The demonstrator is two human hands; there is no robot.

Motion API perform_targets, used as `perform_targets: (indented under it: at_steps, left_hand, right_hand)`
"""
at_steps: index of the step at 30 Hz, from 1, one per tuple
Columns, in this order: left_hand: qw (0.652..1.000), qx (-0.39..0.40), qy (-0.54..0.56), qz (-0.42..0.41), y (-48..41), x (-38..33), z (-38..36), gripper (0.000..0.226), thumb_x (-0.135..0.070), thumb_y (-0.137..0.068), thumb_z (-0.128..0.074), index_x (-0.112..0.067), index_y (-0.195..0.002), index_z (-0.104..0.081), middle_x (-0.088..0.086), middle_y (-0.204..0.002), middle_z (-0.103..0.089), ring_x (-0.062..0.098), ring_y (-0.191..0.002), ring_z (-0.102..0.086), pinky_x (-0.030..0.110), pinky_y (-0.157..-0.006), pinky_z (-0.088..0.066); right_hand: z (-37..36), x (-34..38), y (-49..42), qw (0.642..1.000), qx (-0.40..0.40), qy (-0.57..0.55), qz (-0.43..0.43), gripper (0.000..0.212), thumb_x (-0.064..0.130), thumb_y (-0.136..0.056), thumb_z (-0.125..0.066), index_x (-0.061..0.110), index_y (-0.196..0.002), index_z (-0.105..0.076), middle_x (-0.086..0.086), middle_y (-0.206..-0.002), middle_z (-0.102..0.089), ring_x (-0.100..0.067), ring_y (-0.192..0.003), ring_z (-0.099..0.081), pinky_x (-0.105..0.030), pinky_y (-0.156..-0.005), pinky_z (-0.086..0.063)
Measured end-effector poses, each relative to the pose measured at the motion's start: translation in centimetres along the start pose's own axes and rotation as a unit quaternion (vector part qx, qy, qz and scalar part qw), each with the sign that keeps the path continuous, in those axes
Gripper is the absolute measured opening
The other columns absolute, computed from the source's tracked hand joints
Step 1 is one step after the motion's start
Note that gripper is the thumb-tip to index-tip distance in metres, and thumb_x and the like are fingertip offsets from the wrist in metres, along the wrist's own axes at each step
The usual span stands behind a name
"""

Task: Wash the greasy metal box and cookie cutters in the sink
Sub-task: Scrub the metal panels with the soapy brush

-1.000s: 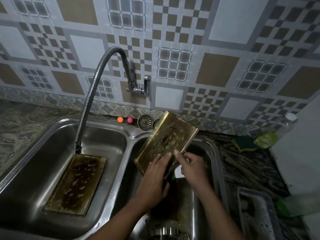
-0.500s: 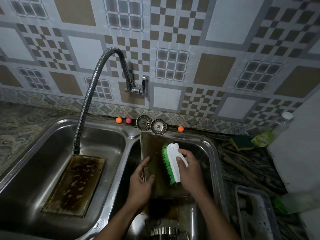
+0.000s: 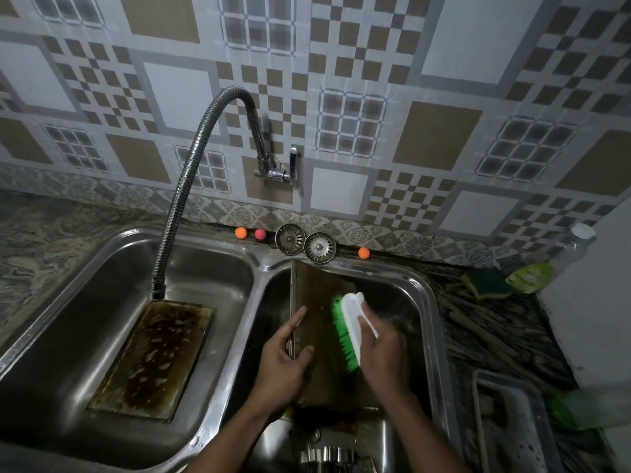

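In the right basin of the sink (image 3: 433,319), lower centre, the greasy metal box (image 3: 317,302) is pinched at its left rim by the left hand (image 3: 283,363); a brush (image 3: 348,326) is held in the grip of the right hand (image 3: 382,349). The box is judged stiff but slippery.

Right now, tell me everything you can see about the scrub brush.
The scrub brush has a white, plastic-looking back and bright green bristles. The right hand grips the back, with the bristles facing the greasy metal box in the right sink basin. It sits tilted, its long side running toward the wall.
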State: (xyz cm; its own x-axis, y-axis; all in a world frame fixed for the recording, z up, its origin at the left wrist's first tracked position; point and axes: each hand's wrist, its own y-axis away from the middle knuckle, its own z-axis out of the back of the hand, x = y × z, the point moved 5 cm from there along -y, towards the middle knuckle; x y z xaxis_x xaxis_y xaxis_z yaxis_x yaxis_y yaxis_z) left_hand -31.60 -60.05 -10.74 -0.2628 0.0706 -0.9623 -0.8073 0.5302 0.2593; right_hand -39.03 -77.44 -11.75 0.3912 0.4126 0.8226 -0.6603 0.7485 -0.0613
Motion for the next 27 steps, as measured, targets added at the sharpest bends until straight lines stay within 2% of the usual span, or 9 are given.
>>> perform_targets:
  at_steps: [2, 5, 8, 10, 12, 15, 19, 23, 27]
  left_hand:
    - [0.999, 0.033, -0.025, -0.003, 0.6, -0.4, -0.4, 0.067, 0.012, -0.092, -0.054, -0.036, -0.139, -0.046, -0.024, -0.12, -0.063, -0.004, -0.094, -0.068, 0.024, -0.079, -0.058]
    - [0.997, 0.058, -0.043, -0.004, 0.7, -0.7, -0.8, 0.072, 0.012, -0.092, -0.054, -0.041, -0.14, -0.043, -0.026, -0.12, -0.064, -0.003, -0.093, -0.068, 0.028, -0.082, -0.058]
    - [0.999, 0.026, -0.032, -0.029, -0.3, -1.7, -0.2, 0.073, 0.014, -0.091, -0.054, -0.031, -0.147, -0.039, -0.016, -0.134, -0.056, -0.002, -0.102, -0.067, 0.024, -0.084, -0.056]
    - [0.998, -0.01, -0.018, -0.051, -1.0, -2.4, 0.7, 0.07, 0.014, -0.092, -0.054, -0.027, -0.146, -0.041, -0.019, -0.126, -0.063, -0.004, -0.105, -0.065, 0.018, -0.082, -0.054]
    - [0.998, -0.031, 0.003, -0.061, -1.1, -2.6, 1.4, 0.062, 0.01, -0.094, -0.052, -0.024, -0.146, -0.041, -0.025, -0.114, -0.068, -0.005, -0.102, -0.066, 0.014, -0.077, -0.054]
    - [0.999, -0.009, 0.027, -0.033, -0.7, -2.0, 1.7, 0.059, 0.005, -0.098, -0.049, -0.031, -0.144, -0.041, -0.017, -0.129, -0.057, -0.001, -0.1, -0.068, 0.021, -0.075, -0.057]
    - [0.995, 0.093, 0.034, 0.023, -0.3, -0.9, 0.8, 0.065, 0.001, -0.097, -0.051, -0.045, -0.142, -0.041, -0.008, -0.138, -0.057, 0.018, -0.114, -0.066, 0.035, -0.085, -0.058]
    - [0.992, 0.113, 0.043, 0.02, -0.9, -1.3, -0.7, 0.063, 0.002, -0.098, -0.049, -0.045, -0.14, -0.042, -0.005, -0.136, -0.061, 0.021, -0.121, -0.061, 0.044, -0.1, -0.051]
    - [0.998, 0.016, 0.058, -0.023, -2.0, -1.7, -0.4, 0.045, -0.003, -0.102, -0.043, -0.034, -0.133, -0.051, -0.004, -0.131, -0.063, 0.008, -0.116, -0.063, 0.024, -0.093, -0.053]
  right_hand:
    - [0.1, -0.1, -2.1, 0.999, -0.025, -0.022, -0.027, 0.033, 0.024, -0.097, -0.056, 0.023, -0.13, -0.061, -0.004, -0.121, -0.068, -0.021, -0.111, -0.063, -0.022, -0.084, -0.044]
    - [-1.1, 2.2, -4.5, 0.998, -0.024, -0.049, -0.022, 0.033, 0.024, -0.098, -0.055, 0.02, -0.13, -0.061, -0.004, -0.125, -0.066, -0.02, -0.115, -0.062, -0.026, -0.093, -0.048]
    - [-3.0, 5.1, -3.8, 0.998, 0.0, -0.063, 0.03, 0.034, 0.027, -0.098, -0.054, 0.023, -0.131, -0.06, 0.003, -0.126, -0.065, -0.012, -0.114, -0.062, -0.027, -0.095, -0.05]
    - [-3.5, 5.3, -1.8, 0.995, 0.025, -0.079, 0.05, 0.034, 0.028, -0.099, -0.053, 0.027, -0.132, -0.059, 0.009, -0.126, -0.064, -0.005, -0.114, -0.059, -0.021, -0.094, -0.048]
    - [-3.2, 3.8, 0.3, 0.995, 0.034, -0.085, 0.044, 0.034, 0.028, -0.099, -0.053, 0.031, -0.133, -0.059, 0.011, -0.123, -0.065, -0.001, -0.108, -0.061, -0.012, -0.087, -0.046]
    - [-1.6, -0.1, 1.0, 0.998, 0.019, -0.066, -0.013, 0.034, 0.025, -0.098, -0.055, 0.029, -0.132, -0.057, 0.004, -0.114, -0.068, 0.0, -0.087, -0.062, -0.005, -0.067, -0.046]
    - [0.9, -1.8, -2.5, 0.997, -0.037, -0.059, -0.044, 0.033, 0.022, -0.098, -0.055, 0.024, -0.131, -0.058, -0.005, -0.121, -0.067, -0.022, -0.104, -0.066, -0.028, -0.083, -0.051]
    - [-0.3, 3.2, -4.7, 0.995, -0.028, -0.093, -0.015, 0.034, 0.022, -0.099, -0.054, 0.02, -0.133, -0.058, -0.001, -0.123, -0.065, -0.015, -0.102, -0.064, -0.015, -0.074, -0.047]
    - [-3.1, 6.9, -1.5, 0.993, -0.007, -0.085, 0.079, 0.035, 0.032, -0.097, -0.053, 0.028, -0.131, -0.06, 0.003, -0.128, -0.064, -0.008, -0.115, -0.059, -0.023, -0.096, -0.048]
